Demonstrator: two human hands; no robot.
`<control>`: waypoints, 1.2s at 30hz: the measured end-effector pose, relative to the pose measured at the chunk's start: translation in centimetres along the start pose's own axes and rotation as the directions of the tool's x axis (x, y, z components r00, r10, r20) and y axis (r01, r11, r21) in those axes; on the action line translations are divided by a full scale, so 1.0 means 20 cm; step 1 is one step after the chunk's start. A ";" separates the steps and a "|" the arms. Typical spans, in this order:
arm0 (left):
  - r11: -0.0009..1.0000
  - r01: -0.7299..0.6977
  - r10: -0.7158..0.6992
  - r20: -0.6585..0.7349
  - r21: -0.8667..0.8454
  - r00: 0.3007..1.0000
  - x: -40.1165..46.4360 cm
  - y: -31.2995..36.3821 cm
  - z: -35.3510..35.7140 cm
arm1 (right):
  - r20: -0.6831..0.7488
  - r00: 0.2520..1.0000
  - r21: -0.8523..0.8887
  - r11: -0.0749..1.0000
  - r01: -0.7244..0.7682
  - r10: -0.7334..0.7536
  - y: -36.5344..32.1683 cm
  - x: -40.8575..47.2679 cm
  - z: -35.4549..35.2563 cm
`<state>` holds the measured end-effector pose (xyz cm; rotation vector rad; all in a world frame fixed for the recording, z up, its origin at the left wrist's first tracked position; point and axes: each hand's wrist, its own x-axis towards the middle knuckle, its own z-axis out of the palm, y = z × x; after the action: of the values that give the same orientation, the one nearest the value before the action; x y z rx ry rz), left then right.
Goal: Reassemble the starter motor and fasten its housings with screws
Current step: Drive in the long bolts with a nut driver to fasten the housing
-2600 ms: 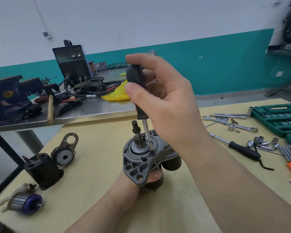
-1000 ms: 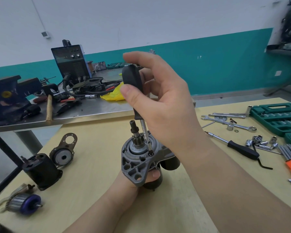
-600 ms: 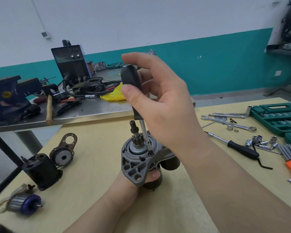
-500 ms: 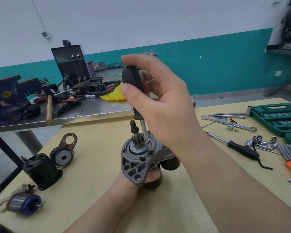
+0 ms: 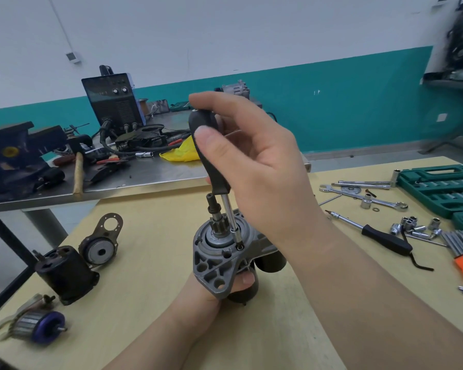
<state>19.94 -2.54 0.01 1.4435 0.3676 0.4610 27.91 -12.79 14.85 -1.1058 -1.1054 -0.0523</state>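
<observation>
The starter motor (image 5: pixel 216 263) stands upright on the wooden table, its grey nose housing and pinion shaft on top. My left hand (image 5: pixel 234 283) grips its black body from below, mostly hidden behind the housing. My right hand (image 5: pixel 254 166) holds a black-handled screwdriver (image 5: pixel 211 153) between thumb and fingers. The driver leans slightly, and its tip sits on a screw (image 5: pixel 240 247) in the housing flange, just right of the pinion.
Another black motor housing (image 5: pixel 64 273), an end plate (image 5: pixel 102 247) and a purple-ended armature (image 5: pixel 38 327) lie at the left. Wrenches (image 5: pixel 364 194), sockets, a second driver (image 5: pixel 380 237) and green tool cases (image 5: pixel 439 188) lie at the right. A steel bench (image 5: pixel 145 174) with a welder stands behind.
My right hand's fingers have shifted round the screwdriver handle while the tip stays on the same screw. The motor and my left hand have hardly moved.
</observation>
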 end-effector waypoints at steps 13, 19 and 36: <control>0.998 -0.023 0.024 -0.020 0.050 1.000 -0.02 0.03 0.02 | 0.005 1.000 -0.004 1.000 0.005 -0.005 -0.01 0.00 0.00; 0.996 0.057 -0.058 -0.020 -0.073 0.998 -0.06 0.06 0.04 | 0.045 0.999 0.068 0.997 -0.027 0.024 -0.02 0.00 -0.01; 0.997 -0.037 0.037 0.002 0.072 0.999 -0.01 0.06 0.02 | 0.028 0.999 -0.043 0.999 0.021 -0.019 -0.01 0.01 -0.01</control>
<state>19.84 -2.94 1.27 1.5222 0.3605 0.4814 28.03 -12.96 15.12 -1.1373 -1.1447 -0.0775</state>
